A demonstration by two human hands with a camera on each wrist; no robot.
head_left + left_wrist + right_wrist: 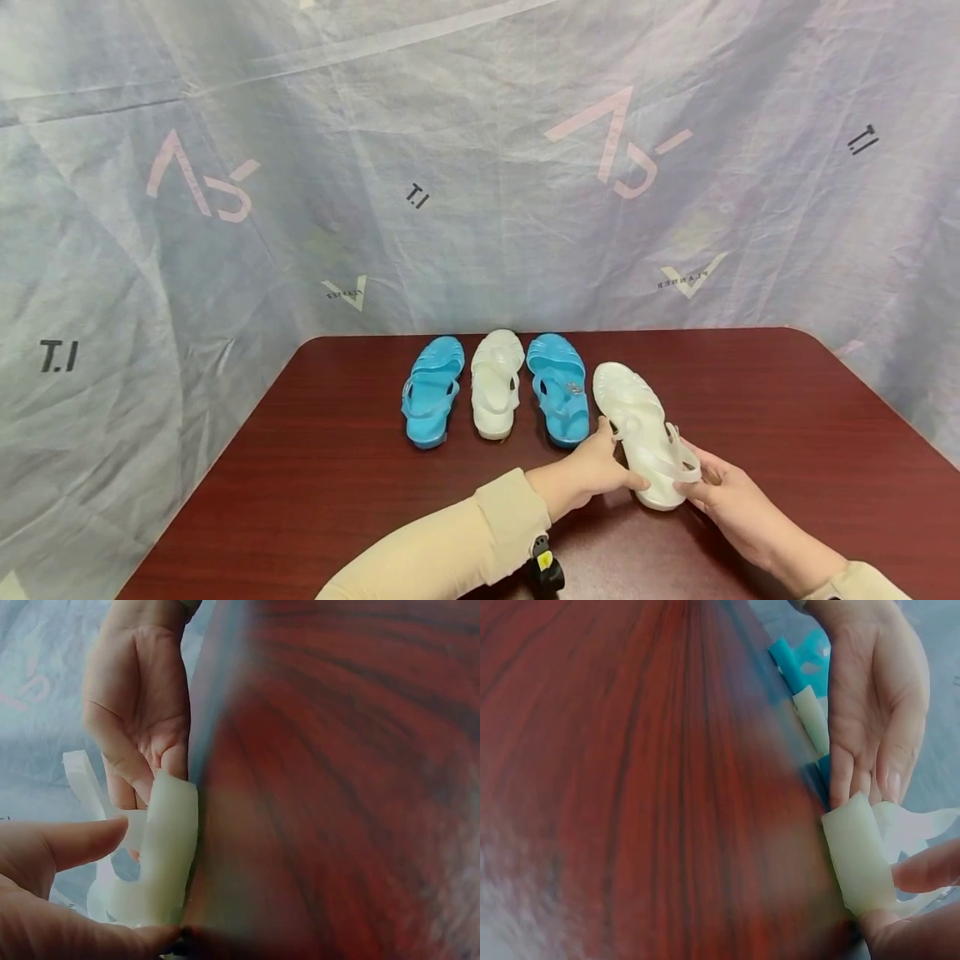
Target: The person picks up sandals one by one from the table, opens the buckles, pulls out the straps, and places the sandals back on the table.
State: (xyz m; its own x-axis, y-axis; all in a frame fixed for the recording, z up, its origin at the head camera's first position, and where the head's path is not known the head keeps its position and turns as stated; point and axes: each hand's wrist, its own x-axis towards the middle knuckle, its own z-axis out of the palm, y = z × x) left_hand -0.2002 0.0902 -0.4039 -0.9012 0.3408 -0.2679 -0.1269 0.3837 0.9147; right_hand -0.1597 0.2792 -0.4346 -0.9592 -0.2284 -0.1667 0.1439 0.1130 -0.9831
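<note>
A white jelly sandal (632,412) lies at the right end of a row of sandals, toe pointing away and heel toward me. My left hand (588,468) holds its left edge, thumb near the heel and a finger extended along the side. On the other side, my right hand (731,500) pinches the heel by the strap, thumb on top. The left wrist view shows the sandal's heel (171,847) close over the table, between both hands. Beside the left hand sits a blue sandal (561,392) with a small ornament on its strap.
Farther left lie another white sandal (495,412) and a blue sandal (431,392), toes also pointing away. All are on a dark red wood-grain table (322,483). A grey printed cloth (480,167) hangs behind the table's far edge.
</note>
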